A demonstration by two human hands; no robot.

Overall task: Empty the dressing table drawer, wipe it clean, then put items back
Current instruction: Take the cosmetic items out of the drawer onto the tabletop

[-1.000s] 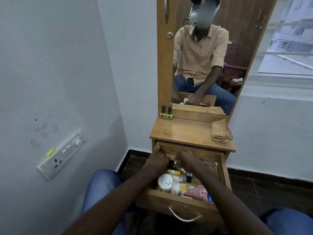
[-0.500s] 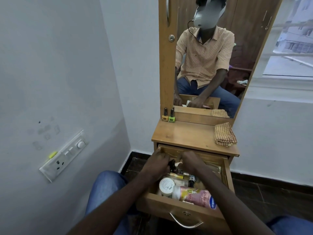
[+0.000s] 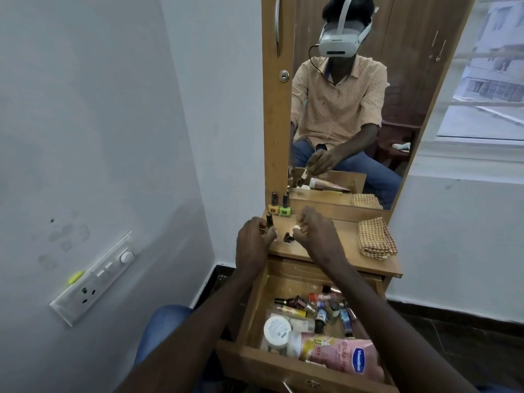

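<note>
The wooden drawer [image 3: 256,304] is pulled out and holds several cosmetics: a pink Vaseline lotion tube [image 3: 337,354], a white-lidded jar [image 3: 277,329] and small bottles [image 3: 320,307]. Both hands are up over the dressing table top [image 3: 340,248]. My left hand [image 3: 252,245] grips a small dark-capped bottle [image 3: 270,222]. My right hand [image 3: 314,231] pinches a small white-capped item [image 3: 295,228]; a tiny dark bottle [image 3: 287,238] stands on the top just below it. Two nail polish bottles, orange [image 3: 274,205] and green [image 3: 285,206], stand at the mirror's base.
A folded checked cloth [image 3: 375,241] lies on the right of the table top. A mirror [image 3: 354,95] rises behind it. A wall with a switch panel [image 3: 96,279] is close on the left. My knees flank the drawer; dark floor lies to the right.
Both hands have risen out of the drawer to the table top, each carrying a small item. The view has tilted up a little.
</note>
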